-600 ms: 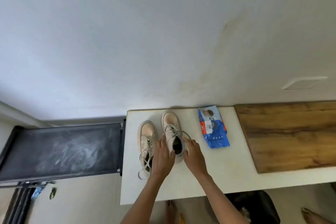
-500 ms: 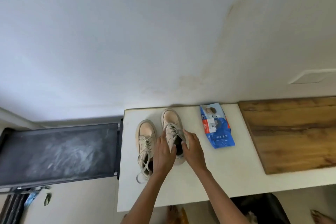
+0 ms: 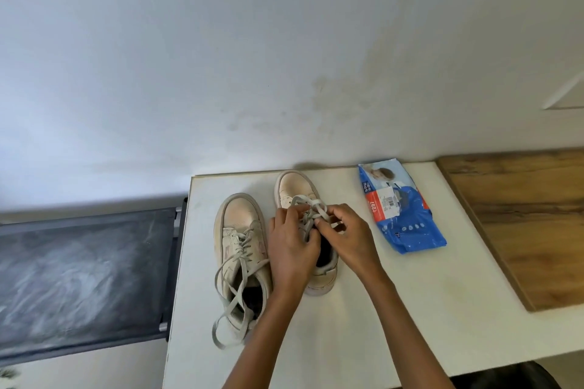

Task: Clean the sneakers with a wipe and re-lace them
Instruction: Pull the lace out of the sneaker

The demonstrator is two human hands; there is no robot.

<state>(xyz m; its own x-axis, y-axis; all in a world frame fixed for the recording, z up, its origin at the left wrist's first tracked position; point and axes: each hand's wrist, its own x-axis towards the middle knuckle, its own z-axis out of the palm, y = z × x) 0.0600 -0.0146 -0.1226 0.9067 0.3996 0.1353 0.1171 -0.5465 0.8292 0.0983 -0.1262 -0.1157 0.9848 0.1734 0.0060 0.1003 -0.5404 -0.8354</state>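
Trouble from here would most likely come from the lace: both hands are working the grey flat lace [image 3: 311, 208] of the pale cream low-top sneaker [image 3: 297, 189] that stands toward the far edge of the white desk [image 3: 363, 309], and a hard tug could knot it or drag the shoe toward the far edge. The left hand [image 3: 292, 243] pinches a loop; the right hand [image 3: 349, 237] has its fingers curled on the lace, though which strand it holds is hard to tell. The second cream sneaker [image 3: 241, 249] lies just beside, near the desk's left edge, its loose lace (trailing toward the near edge) easy to snag with a forearm. Count: two sneakers, two hands, one blue plastic wipe pack [image 3: 401, 208], unopened as far as I can see.
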